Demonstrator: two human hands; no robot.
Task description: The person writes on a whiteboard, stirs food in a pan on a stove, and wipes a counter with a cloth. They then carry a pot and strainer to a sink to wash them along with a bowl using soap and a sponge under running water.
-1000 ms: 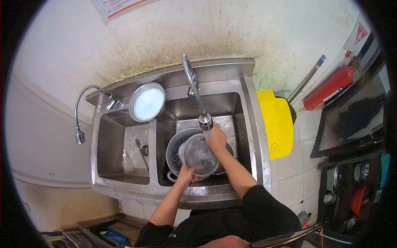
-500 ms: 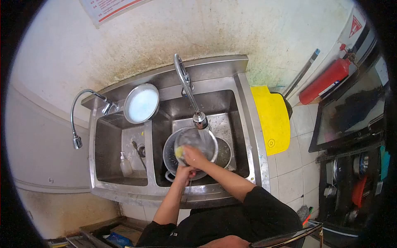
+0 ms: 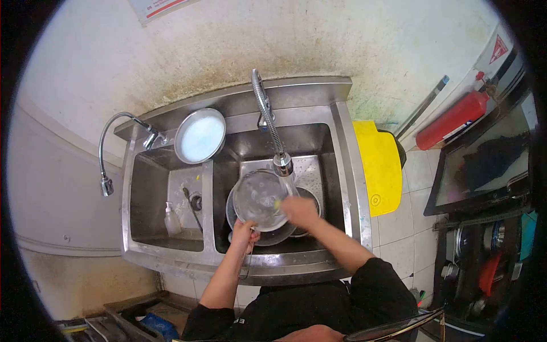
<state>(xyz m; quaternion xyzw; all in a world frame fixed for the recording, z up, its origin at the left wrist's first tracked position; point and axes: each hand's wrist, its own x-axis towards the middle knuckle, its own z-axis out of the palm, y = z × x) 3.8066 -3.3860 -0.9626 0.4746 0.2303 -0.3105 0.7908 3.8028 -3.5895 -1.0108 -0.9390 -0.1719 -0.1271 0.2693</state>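
Over the right basin, my left hand [image 3: 245, 235] is closed around the handle end of a round mesh strainer [image 3: 259, 196]. Its wire handle sticks out below the hand. My right hand [image 3: 300, 212] is slightly blurred and closed on a yellow sponge [image 3: 277, 204], at the strainer's right side. Below the strainer sits a large metal pot [image 3: 279, 235], partly hidden. Another round metal vessel [image 3: 310, 199] lies beside it, mostly covered by my right hand. The spring faucet [image 3: 283, 164] hangs just above the strainer's upper right edge.
A metal bowl of whitish-blue suds [image 3: 200, 137] rests on the sink's back ledge. The left basin holds a pump bottle [image 3: 171, 219]. A second faucet [image 3: 106, 185] curves over the left edge. A yellow lid [image 3: 377, 171] and a fire extinguisher [image 3: 453, 121] are at the right.
My right hand has moved right with the sponge, away from my left hand. The strainer is tilted differently, its round face now more visible. The view has shifted slightly.
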